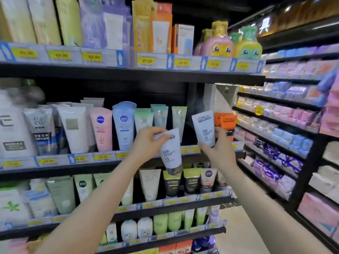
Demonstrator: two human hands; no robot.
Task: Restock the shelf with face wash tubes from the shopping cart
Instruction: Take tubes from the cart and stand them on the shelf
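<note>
Head view. Both arms reach up to the middle shelf (165,154), at its right end.

Right hand (219,149): fingers curled round the lower part of a white face wash tube (203,128), thumb on its left edge. Tube stands near upright, long axis vertical, crimped end up, cap end hidden in the hand. It sits just left of the orange tubes (226,123) already standing at the shelf's right end, touching or nearly so; cannot tell which. Its base is at about shelf-lip height, so it looks about to be set down or just seated.

Left hand (148,142): fingers pinched over the crimped top of a second white tube (171,153). This tube hangs in front of the shelf edge, long axis tilted, silver cap (175,170) down and leaning to the right, overlapping the price strip and the row beneath.

Key relation: the open slot (189,132) on the shelf lies between the pale green tubes (178,118) and the right hand's tube. It is up and right of the left hand's tube. The left hand is nearer to it. My reading: that tube needs to rise, straighten to vertical, and go in cap down.

Containers: the shelf row holds pink and blue Nivea tubes (112,129), white and grey tubes further left. Lower shelf (183,200) holds black-and-green tubes (180,182). Shopping cart not in view.
</note>
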